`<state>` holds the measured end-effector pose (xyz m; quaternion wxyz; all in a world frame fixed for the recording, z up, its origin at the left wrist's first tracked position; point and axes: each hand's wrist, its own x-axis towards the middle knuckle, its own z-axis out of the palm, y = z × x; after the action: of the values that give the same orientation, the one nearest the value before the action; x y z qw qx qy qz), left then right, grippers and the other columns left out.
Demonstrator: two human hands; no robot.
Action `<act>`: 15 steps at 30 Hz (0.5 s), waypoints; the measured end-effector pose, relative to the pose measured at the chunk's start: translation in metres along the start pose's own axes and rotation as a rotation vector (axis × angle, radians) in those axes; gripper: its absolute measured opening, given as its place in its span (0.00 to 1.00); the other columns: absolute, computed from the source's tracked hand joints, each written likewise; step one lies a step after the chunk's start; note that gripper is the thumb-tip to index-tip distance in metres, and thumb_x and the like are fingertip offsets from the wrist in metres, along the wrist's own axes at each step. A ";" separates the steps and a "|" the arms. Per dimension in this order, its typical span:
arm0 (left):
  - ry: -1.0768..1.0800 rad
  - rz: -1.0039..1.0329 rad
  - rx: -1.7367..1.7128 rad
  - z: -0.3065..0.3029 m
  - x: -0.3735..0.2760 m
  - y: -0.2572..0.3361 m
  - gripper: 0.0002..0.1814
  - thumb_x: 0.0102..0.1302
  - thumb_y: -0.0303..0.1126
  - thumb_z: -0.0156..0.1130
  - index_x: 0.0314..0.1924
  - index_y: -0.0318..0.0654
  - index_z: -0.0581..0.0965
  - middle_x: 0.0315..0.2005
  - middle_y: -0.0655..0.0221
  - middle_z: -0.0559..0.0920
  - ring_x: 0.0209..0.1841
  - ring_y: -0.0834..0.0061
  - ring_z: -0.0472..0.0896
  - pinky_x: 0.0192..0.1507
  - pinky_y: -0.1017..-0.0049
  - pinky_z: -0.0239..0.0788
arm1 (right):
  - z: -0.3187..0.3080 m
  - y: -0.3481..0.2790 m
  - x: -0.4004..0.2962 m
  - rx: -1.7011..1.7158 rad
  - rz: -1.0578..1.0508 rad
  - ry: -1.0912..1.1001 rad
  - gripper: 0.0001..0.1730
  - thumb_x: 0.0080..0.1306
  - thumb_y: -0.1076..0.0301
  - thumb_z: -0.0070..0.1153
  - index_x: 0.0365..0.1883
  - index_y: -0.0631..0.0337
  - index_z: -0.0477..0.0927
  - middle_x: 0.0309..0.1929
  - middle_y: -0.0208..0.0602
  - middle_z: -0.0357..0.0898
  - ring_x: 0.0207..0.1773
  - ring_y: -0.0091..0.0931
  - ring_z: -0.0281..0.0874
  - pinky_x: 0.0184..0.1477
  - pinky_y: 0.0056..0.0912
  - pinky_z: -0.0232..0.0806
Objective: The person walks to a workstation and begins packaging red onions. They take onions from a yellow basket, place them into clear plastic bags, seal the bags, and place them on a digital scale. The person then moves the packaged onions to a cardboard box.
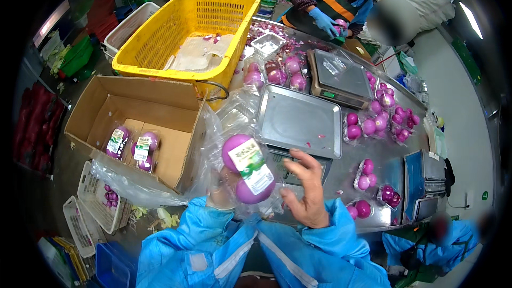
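My left hand [221,188] holds up a clear plastic pack of red onions [249,170] from behind and below; the pack mostly hides its fingers. A printed green and white label lies across the front of the pack. To the right of it my right hand [306,192] is held with fingers apart and nothing in it. Behind that hand stands a scale [320,170] with a metal tray [302,122] on top, partly covered by the hand. Left of the pack is an open cardboard box [146,76] with two labelled onion packs [145,150] inside.
A yellow plastic crate [138,54] stands behind the box. Several onion packs [376,122] and a second scale [340,76] occupy the steel table [344,180]. Clear plastic film [140,188] hangs by the box. Across the table a gloved person [326,22] handles onions; another person [432,244] is at lower right.
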<state>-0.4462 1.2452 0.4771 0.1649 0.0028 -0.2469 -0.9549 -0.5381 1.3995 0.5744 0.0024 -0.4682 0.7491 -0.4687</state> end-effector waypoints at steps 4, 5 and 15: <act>0.042 -0.110 0.009 0.009 -0.007 0.002 0.46 0.60 0.63 0.54 0.68 0.40 0.55 0.64 0.60 0.62 0.64 0.62 0.63 0.66 0.60 0.55 | 0.008 -0.010 0.026 -0.130 -0.171 -0.226 0.25 0.55 0.67 0.59 0.53 0.55 0.75 0.61 0.46 0.63 0.67 0.44 0.55 0.64 0.47 0.49; 0.070 -0.143 0.030 0.010 -0.009 0.001 0.45 0.60 0.61 0.55 0.68 0.41 0.55 0.63 0.60 0.63 0.64 0.63 0.63 0.66 0.61 0.55 | 0.013 -0.009 0.030 -0.122 -0.180 -0.216 0.25 0.54 0.68 0.59 0.53 0.55 0.75 0.62 0.46 0.63 0.67 0.45 0.55 0.64 0.47 0.48; 0.310 -0.147 0.163 0.009 -0.031 0.007 0.31 0.67 0.50 0.53 0.63 0.39 0.63 0.54 0.61 0.72 0.55 0.67 0.72 0.57 0.67 0.66 | 0.072 0.005 0.005 0.064 -0.087 -0.051 0.16 0.51 0.70 0.60 0.40 0.59 0.78 0.51 0.42 0.69 0.63 0.45 0.59 0.64 0.47 0.49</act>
<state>-0.4158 1.2536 0.4858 0.1299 0.1812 -0.2944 -0.9293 -0.5120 1.3461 0.5325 0.0162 -0.5119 0.7124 -0.4798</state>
